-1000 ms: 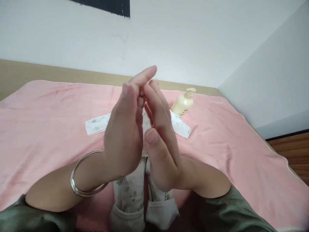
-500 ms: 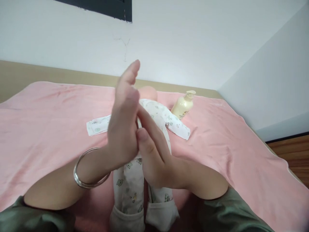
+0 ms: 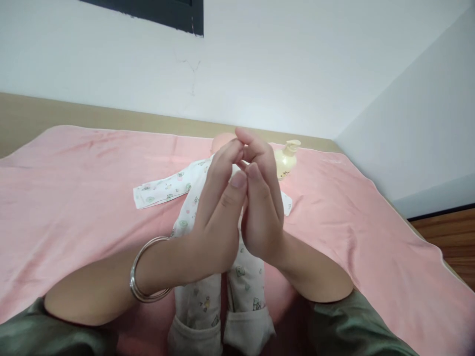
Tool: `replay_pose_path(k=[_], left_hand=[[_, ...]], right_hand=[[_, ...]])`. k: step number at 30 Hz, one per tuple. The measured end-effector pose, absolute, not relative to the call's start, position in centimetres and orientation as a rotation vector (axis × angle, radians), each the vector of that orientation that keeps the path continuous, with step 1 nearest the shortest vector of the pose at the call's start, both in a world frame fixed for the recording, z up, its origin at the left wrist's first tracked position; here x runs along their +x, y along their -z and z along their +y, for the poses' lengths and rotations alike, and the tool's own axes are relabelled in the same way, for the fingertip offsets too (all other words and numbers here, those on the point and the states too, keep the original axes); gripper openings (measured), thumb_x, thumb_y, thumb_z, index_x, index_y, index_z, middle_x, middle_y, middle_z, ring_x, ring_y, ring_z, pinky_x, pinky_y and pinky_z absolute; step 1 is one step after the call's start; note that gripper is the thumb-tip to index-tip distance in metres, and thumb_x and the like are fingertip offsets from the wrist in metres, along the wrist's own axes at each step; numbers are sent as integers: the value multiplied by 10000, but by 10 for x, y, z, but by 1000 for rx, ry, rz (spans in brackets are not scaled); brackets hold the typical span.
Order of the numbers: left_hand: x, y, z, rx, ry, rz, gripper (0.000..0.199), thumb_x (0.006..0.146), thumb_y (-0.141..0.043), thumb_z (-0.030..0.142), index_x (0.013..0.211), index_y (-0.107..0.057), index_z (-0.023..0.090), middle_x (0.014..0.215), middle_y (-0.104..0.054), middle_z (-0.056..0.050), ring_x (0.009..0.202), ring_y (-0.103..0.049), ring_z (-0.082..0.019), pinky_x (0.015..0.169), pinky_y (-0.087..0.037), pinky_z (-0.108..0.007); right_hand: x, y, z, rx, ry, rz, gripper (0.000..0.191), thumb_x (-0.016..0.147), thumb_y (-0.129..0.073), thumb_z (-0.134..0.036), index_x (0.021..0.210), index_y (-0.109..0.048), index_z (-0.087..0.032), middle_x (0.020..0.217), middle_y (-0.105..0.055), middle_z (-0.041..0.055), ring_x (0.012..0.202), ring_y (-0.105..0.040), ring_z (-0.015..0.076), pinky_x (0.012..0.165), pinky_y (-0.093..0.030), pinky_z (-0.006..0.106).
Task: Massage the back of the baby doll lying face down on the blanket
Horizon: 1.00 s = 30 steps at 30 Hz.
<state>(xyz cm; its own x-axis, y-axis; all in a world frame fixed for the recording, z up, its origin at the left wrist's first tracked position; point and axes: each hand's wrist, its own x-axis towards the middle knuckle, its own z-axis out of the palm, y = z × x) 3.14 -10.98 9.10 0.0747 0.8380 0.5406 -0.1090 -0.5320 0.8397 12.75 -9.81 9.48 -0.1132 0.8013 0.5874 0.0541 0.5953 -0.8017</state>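
Observation:
My left hand (image 3: pixel 218 222), with a silver bangle (image 3: pixel 136 277) on its wrist, leans against my right hand (image 3: pixel 264 212). The fingers of both are extended and slightly bent, with thumbs and fingertips meeting and a small hollow between the palms. No object shows in either hand, though the inner palms are hidden. Beneath and beyond them lies a baby-sized figure in a white printed romper (image 3: pixel 196 296), legs towards me and sleeves spread. Its rounded, skin-toned head (image 3: pixel 221 142) is mostly covered by my fingers. A pale yellow pump bottle (image 3: pixel 285 160) is partly behind my right hand.
A wrinkled pink blanket (image 3: pixel 92 198) covers the bed under the figure. Beyond its far edge runs a beige bed border (image 3: pixel 55 109) against the white wall (image 3: pixel 278 69). Brown wood (image 3: pixel 458 242) shows at the right.
My left hand has come down and to the right from its raised upright position across the right palm. Both hands now meet evenly, thumbs side by side, with fingers more bent.

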Motion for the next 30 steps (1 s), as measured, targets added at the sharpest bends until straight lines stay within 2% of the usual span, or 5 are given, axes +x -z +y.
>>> replay_pose_path(k=[6,11,18,23,30], left_hand=[[24,-89,-97,1659,-1589,709,448,1067,-323,463,1417,-560,313,1515,-540,4,1506,-416,-222,1320,-327,-481],[9,-78,-60,1623,-1609,985,410,1059,-343,397,1274,-653,237,1354,-670,-31,1363,-570,-208,1221,-438,-447],[-6,-1,9,1831,-1364,1542,427,960,-361,348,1201,-661,164,1327,-677,-107,1326,-565,-266,1229,-389,-506],[-4,20,12,1872,-1356,1563,455,918,-341,301,1181,-670,129,1282,-701,-137,1230,-620,-259,1175,-443,-475],[-3,17,9,1905,-1345,1586,463,880,-366,282,1181,-683,130,1259,-718,-130,1199,-639,-262,1149,-468,-476]], right_hand=[[141,-111,-83,-840,-735,-1538,451,1044,-413,-500,1417,-491,-259,1135,-658,44,1321,-582,236,1145,-515,440],[169,-121,-49,-992,-534,-1494,330,1015,-426,-349,1316,-548,-289,1241,-659,18,1325,-580,197,1149,-496,456],[145,-46,-6,-1208,-345,-1924,360,925,-441,-215,1200,-670,-192,1252,-718,88,1210,-650,235,1110,-521,436],[119,-9,-8,-1373,-100,-2146,467,986,-334,-187,1339,-632,-117,1458,-610,128,1453,-469,272,1274,-296,502],[146,-16,14,-1454,-266,-2257,539,997,-367,-292,1489,-502,-120,1618,-424,137,1554,-319,286,1289,-226,558]])
